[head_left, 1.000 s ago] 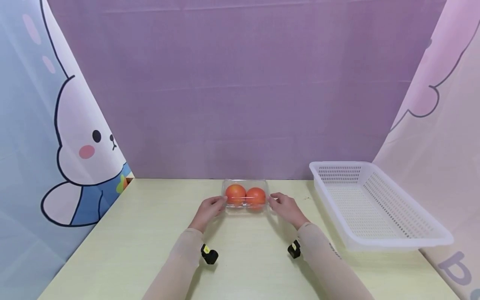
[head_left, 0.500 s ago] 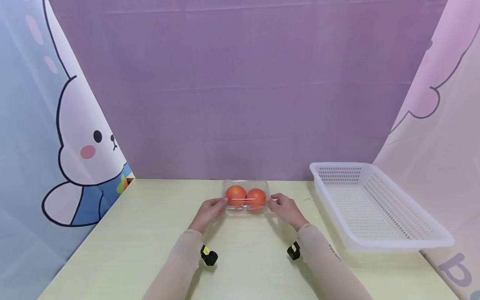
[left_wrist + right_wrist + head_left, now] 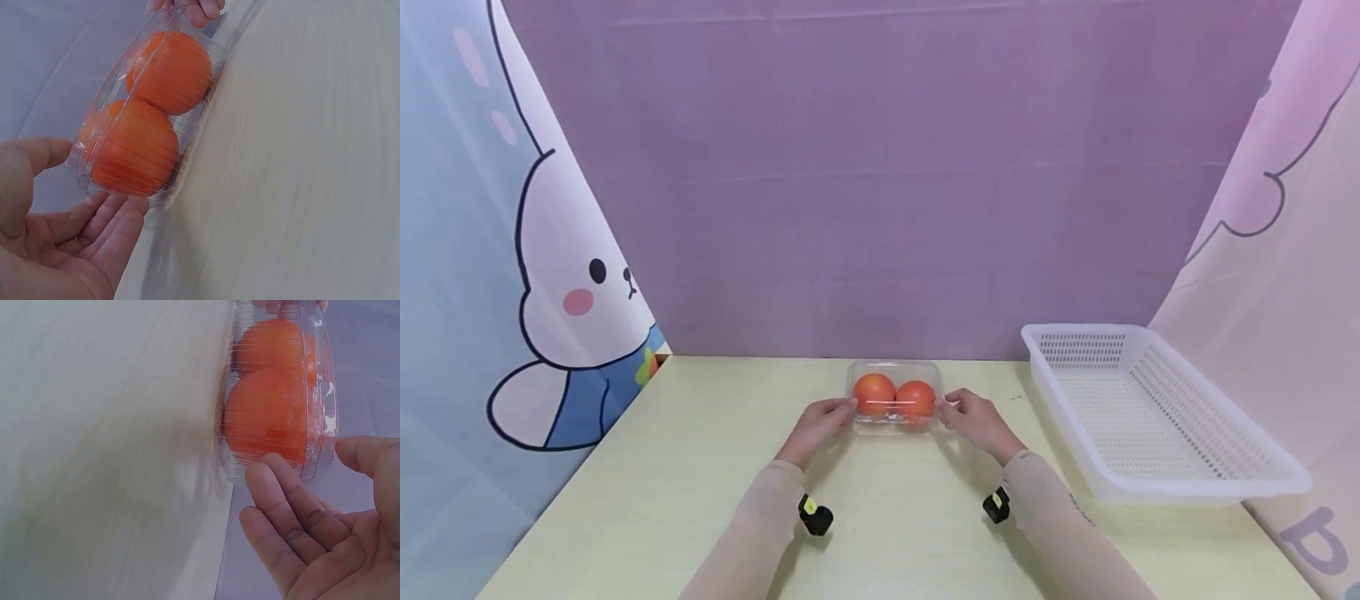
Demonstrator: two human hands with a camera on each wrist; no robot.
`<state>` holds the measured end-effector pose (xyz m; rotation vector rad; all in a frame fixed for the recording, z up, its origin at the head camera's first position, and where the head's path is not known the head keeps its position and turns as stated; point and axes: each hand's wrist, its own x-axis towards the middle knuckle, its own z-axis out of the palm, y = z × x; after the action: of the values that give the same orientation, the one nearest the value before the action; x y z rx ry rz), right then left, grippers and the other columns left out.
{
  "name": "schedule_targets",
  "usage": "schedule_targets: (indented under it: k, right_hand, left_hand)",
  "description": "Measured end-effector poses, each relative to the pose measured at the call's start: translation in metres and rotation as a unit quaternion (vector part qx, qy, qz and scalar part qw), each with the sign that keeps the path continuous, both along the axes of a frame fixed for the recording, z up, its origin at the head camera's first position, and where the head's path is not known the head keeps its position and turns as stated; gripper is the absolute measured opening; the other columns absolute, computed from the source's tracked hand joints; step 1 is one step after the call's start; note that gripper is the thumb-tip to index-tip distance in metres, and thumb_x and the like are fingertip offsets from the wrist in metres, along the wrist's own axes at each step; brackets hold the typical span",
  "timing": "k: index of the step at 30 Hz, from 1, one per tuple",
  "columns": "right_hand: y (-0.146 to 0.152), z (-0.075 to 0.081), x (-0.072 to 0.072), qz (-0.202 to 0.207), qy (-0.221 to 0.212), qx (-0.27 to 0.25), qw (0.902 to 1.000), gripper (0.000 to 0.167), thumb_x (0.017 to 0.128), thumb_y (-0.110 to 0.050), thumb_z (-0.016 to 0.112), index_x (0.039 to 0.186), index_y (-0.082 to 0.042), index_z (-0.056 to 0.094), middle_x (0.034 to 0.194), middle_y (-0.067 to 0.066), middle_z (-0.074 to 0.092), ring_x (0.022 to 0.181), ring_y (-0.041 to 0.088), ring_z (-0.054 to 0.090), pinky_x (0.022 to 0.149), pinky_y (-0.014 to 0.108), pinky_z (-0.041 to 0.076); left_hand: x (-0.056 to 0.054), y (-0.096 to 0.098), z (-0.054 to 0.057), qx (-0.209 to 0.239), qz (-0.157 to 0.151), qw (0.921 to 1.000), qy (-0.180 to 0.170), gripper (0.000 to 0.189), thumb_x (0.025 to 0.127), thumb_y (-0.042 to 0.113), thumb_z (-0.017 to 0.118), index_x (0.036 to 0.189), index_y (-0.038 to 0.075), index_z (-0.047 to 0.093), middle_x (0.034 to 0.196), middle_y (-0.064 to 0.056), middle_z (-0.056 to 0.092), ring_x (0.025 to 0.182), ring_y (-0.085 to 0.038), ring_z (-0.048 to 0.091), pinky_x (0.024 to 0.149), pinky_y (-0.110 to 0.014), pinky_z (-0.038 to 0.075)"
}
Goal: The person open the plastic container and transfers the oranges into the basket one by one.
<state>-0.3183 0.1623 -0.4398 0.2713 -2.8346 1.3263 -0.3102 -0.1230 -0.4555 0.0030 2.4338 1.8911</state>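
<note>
A clear plastic clamshell box stands near the far edge of the table, with two round orange-red fruits side by side inside. At its left end is my left hand, thumb at the rim and fingertips against the end wall. My right hand holds the opposite end the same way. In the left wrist view the left thumb and fingers pinch the near end of the box. The right wrist view has the right fingertips at the box wall, with the thumb on the rim.
A white perforated plastic basket stands on the right side of the pale wooden table. Behind the table hangs a purple cloth. Printed curtains close off both sides.
Both hands keep their hold on the box, which has shifted very slightly toward me. The basket stays where it was on the table.
</note>
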Motion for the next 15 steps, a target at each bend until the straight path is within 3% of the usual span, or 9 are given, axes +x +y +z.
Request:
schedule_targets:
  k: [7, 15]
  right_hand:
    - [0.004, 0.004, 0.005, 0.010, -0.005, 0.002, 0.9999, 0.042, 0.103, -0.031, 0.058, 0.124, 0.005, 0.058, 0.086, 0.004, 0.070, 0.082, 0.017, 0.068, 0.072, 0.032, 0.053]
    - [0.008, 0.005, 0.009, 0.021, -0.011, -0.003, 0.9997, 0.044, 0.103, -0.030, 0.058, 0.126, 0.008, 0.057, 0.088, 0.007, 0.072, 0.082, 0.018, 0.069, 0.075, 0.035, 0.055]
  left_hand:
    - [0.005, 0.000, 0.001, 0.001, -0.011, 0.9999, -0.008, 0.054, 0.100, 0.037, 0.061, 0.132, -0.006, 0.059, 0.117, -0.015, 0.066, 0.107, -0.027, 0.062, 0.099, -0.046, 0.051]
    - [0.011, 0.003, 0.002, 0.002, -0.012, 0.9999, -0.012, 0.053, 0.101, 0.035, 0.061, 0.132, -0.007, 0.058, 0.120, -0.017, 0.066, 0.112, -0.032, 0.062, 0.100, -0.045, 0.050]
